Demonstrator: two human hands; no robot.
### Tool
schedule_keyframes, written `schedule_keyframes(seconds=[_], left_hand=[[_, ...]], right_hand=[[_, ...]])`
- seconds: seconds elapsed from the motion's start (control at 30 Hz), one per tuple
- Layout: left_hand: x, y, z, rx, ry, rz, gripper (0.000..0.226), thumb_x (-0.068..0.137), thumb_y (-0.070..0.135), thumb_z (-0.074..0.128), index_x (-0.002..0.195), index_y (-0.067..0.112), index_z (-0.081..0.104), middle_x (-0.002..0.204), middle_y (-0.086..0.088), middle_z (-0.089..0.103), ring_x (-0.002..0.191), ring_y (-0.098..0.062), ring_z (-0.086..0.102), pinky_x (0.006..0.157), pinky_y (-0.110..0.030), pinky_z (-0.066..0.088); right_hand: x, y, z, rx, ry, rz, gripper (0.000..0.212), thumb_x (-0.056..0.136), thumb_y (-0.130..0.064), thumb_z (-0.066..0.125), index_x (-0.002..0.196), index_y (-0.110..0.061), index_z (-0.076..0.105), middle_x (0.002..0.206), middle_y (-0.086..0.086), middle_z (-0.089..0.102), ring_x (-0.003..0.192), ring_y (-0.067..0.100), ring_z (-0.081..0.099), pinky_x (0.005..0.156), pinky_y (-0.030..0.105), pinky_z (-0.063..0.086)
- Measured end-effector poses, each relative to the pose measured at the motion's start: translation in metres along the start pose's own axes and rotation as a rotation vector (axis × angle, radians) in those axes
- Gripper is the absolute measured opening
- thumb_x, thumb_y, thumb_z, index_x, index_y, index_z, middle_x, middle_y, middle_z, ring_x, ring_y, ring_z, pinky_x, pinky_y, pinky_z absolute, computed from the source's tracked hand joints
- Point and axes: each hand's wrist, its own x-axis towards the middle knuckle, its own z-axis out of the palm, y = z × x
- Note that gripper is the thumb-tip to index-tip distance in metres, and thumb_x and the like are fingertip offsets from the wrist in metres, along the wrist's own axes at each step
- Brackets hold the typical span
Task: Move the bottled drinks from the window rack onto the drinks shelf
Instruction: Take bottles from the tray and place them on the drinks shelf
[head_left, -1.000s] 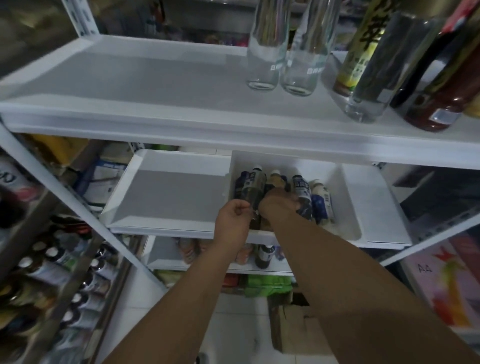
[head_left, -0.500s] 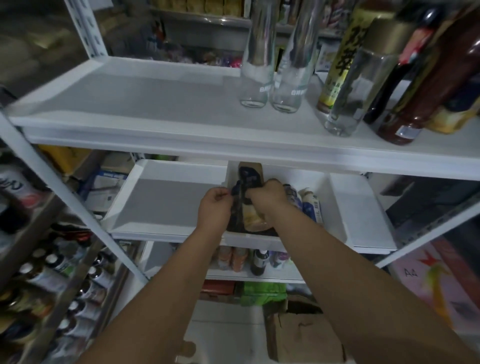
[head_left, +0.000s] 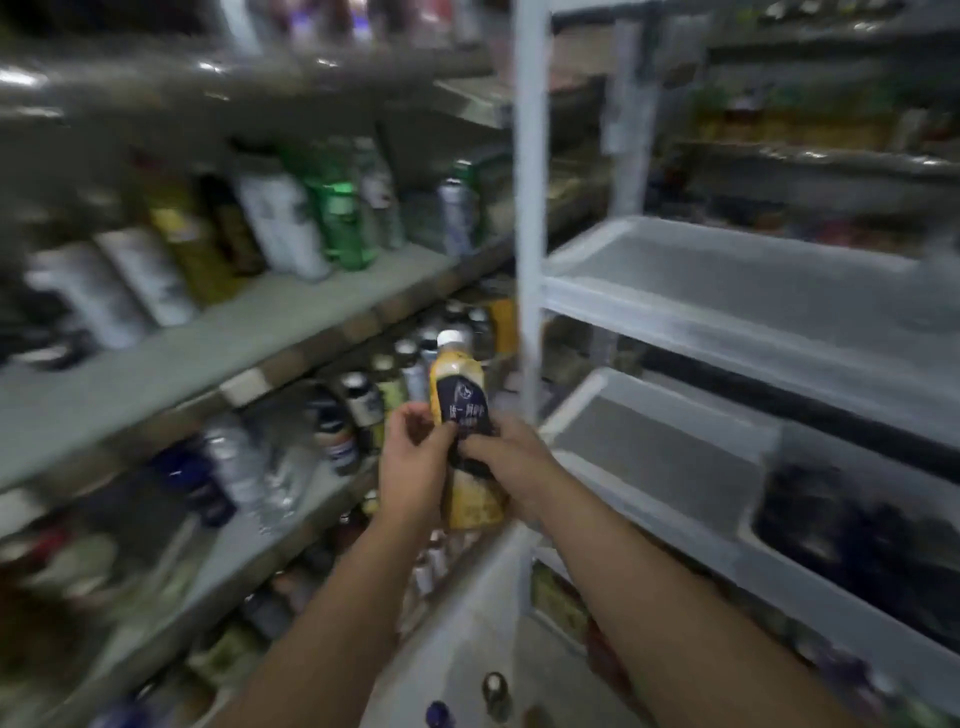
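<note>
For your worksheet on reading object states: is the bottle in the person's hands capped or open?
Capped. The bottle has a white cap on its neck, pointing up, while the left hand and right hand grip its dark label.

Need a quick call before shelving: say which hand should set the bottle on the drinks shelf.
Left, probably. The left hand grips the bottle on the side facing the drinks shelf; the right hand sits toward the white rack.
</note>
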Motion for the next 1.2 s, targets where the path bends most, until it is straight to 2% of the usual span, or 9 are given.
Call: schedule_keyframes(seconds=[0.13,0.3,0.43,0.53,0.63,0.77,0.9,1.07,1.2], left_hand=[[-0.007,0.062,-0.142,-0.039,0.295,0.179,0.027,0.071,0.013,0.059,0.096,0.024,0.055,0.095,-0.008,0.060,0.089,-0.021,0.057,0.088,-0.046,0.047],[-0.031,0.110,-0.297,-0.003,0.517,0.275,0.029,0.071,0.009,0.056,0.097,0.022,0.056,0.099,-0.018,0.061,0.093,-0.036,0.060,0.090,-0.054,0.049],[-0.055,0.133,-0.410,0.101,0.649,0.335,0.028,0.071,0.007,0.055,0.095,0.022,0.056,0.095,-0.010,0.066,0.087,-0.024,0.065,0.078,-0.042,0.054],[-0.062,0.143,-0.487,0.170,0.708,0.352,0.028,0.074,0.007,0.057,0.099,0.020,0.058,0.099,-0.009,0.068,0.092,-0.024,0.068,0.076,-0.036,0.055],[-0.062,0.151,-0.552,0.209,0.757,0.332,0.030,0.079,0.012,0.062,0.100,0.033,0.062,0.104,0.006,0.069,0.101,-0.013,0.067,0.076,-0.021,0.054],[-0.055,0.155,-0.617,0.206,0.811,0.294,0.028,0.076,0.029,0.063,0.101,0.043,0.062,0.103,0.020,0.067,0.103,-0.003,0.063,0.081,-0.021,0.050],[-0.036,0.147,-0.653,0.270,0.757,0.230,0.024,0.079,0.021,0.063,0.102,0.030,0.062,0.103,0.005,0.067,0.096,-0.013,0.065,0.089,-0.039,0.053],[-0.011,0.134,-0.676,0.289,0.713,0.224,0.025,0.085,0.000,0.058,0.093,0.023,0.062,0.090,0.011,0.068,0.088,-0.010,0.065,0.087,-0.035,0.053],[0.000,0.124,-0.682,0.256,0.702,0.228,0.024,0.083,0.000,0.057,0.093,0.020,0.062,0.086,0.010,0.067,0.084,-0.010,0.064,0.082,-0.031,0.050]], right_hand=[[-0.011,-0.019,0.152,-0.107,-0.326,-0.210,0.036,0.068,-0.006,0.077,0.099,-0.021,0.067,0.084,-0.012,0.077,0.077,0.001,0.071,0.062,0.012,0.051],[-0.040,-0.021,0.322,-0.194,-0.487,-0.361,0.050,0.053,-0.031,0.080,0.099,-0.026,0.064,0.090,-0.007,0.076,0.081,0.007,0.072,0.071,0.032,0.059],[-0.071,-0.011,0.445,-0.277,-0.566,-0.417,0.054,0.048,-0.048,0.074,0.098,-0.032,0.059,0.087,-0.012,0.073,0.075,-0.001,0.068,0.066,0.026,0.057],[-0.085,-0.001,0.522,-0.281,-0.602,-0.401,0.051,0.049,-0.047,0.072,0.097,-0.033,0.061,0.085,-0.011,0.073,0.075,0.004,0.070,0.069,0.035,0.060],[-0.082,0.002,0.593,-0.274,-0.618,-0.387,0.043,0.055,-0.036,0.079,0.094,-0.028,0.062,0.083,-0.008,0.073,0.076,0.010,0.071,0.070,0.040,0.061],[-0.057,-0.003,0.684,-0.333,-0.562,-0.461,0.043,0.061,-0.024,0.086,0.095,-0.024,0.059,0.090,-0.009,0.069,0.084,0.015,0.067,0.069,0.028,0.051],[-0.022,0.004,0.756,-0.380,-0.462,-0.501,0.050,0.060,-0.019,0.088,0.100,-0.021,0.057,0.097,0.000,0.068,0.090,0.024,0.067,0.076,0.028,0.050],[0.007,0.024,0.795,-0.390,-0.398,-0.543,0.050,0.061,-0.024,0.088,0.102,-0.013,0.061,0.096,0.005,0.070,0.086,0.025,0.068,0.076,0.033,0.054],[0.017,0.029,0.804,-0.376,-0.396,-0.545,0.053,0.060,-0.020,0.088,0.104,-0.013,0.059,0.097,0.002,0.067,0.085,0.020,0.064,0.071,0.024,0.043]])
